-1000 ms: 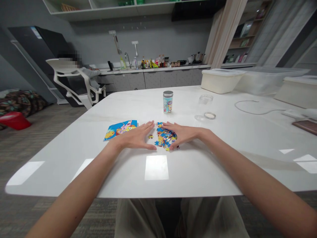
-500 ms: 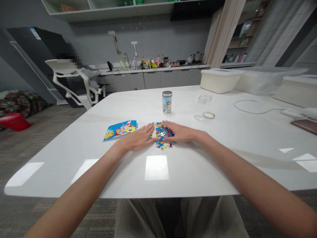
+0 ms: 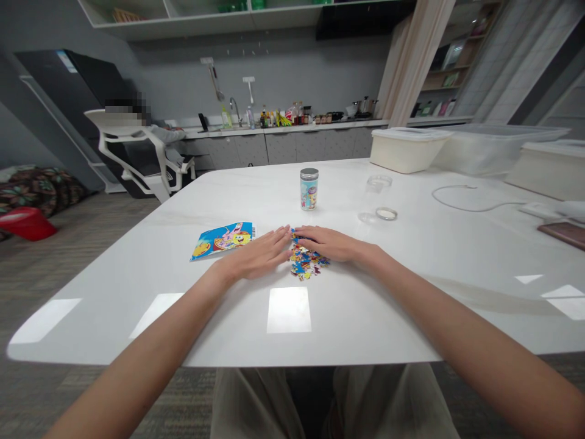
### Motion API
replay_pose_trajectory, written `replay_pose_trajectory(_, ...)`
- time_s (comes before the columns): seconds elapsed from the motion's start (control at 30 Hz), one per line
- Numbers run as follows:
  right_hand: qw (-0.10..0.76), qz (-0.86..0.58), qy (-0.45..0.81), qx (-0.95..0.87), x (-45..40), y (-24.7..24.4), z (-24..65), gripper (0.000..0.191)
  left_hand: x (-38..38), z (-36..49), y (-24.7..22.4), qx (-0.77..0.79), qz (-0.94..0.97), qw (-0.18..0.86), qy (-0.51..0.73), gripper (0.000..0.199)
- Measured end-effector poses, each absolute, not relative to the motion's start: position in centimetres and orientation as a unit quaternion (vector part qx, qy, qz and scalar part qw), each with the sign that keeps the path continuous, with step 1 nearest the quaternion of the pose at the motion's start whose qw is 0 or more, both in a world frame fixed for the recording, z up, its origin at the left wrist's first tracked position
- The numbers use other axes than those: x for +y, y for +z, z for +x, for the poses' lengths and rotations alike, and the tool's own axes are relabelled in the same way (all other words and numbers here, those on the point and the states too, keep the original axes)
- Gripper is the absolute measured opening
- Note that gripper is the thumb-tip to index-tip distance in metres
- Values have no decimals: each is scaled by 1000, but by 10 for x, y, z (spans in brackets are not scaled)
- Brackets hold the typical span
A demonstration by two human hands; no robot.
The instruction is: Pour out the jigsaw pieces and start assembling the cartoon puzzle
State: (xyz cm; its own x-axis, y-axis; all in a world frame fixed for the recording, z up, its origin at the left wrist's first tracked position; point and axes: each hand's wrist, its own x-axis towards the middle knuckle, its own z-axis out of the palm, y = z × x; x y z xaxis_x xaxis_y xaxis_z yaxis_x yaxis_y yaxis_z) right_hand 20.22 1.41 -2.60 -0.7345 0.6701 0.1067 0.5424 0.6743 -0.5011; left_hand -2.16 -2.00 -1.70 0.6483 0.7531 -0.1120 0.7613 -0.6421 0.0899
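Jigsaw pieces [image 3: 307, 264], heaped lengthwise toward the tabletop's [image 3: 356, 323] near edge, lie between flattened left hand [image 3: 262, 253] and overlapping, flattened right hand [image 3: 336, 244].

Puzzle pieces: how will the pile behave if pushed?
The puzzle pieces will probably scatter rather than move as one, since they lie loose and overlapping. They'll likely slide easily: the table looks smooth and glossy. Rolling seems unlikely, as they look flat.

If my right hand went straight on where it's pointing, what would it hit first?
Your right hand would probably meet your left hand first, across a small gap, though depth is unclear and puzzle pieces nearby might get brushed.
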Motion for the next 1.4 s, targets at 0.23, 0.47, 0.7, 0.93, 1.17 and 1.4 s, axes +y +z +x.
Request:
replay_pose_trajectory(0.23, 163, -315, 214, -910, 15, -18, 208, 46, -3, -63, -14, 482, 874, -48, -42, 59)
replay_pose_trajectory(0.47, 137, -334, 209, -909, 19, -29, 207, 49, -1, -62, -17, 494, 865, 1, -92, 56)
replay_pose_trajectory(0.7, 185, -275, 190, -924, 23, -32, 207, 32, -11, -46, -1, 452, 888, -73, -38, 56)
replay_pose_trajectory(0.93, 200, -277, 193, -920, 22, -37, 204, 32, -14, -36, -2, 374, 925, -66, -14, 39)
replay_pose_trajectory(1.17, 181, -273, 200, -924, 19, -28, 202, 30, -18, -25, -9, 307, 951, -21, 40, 27)
replay_pose_trajectory(1.4, 200, -281, 201, -917, 20, -23, 204, 25, -19, -22, -9, 294, 954, -21, 55, 23)
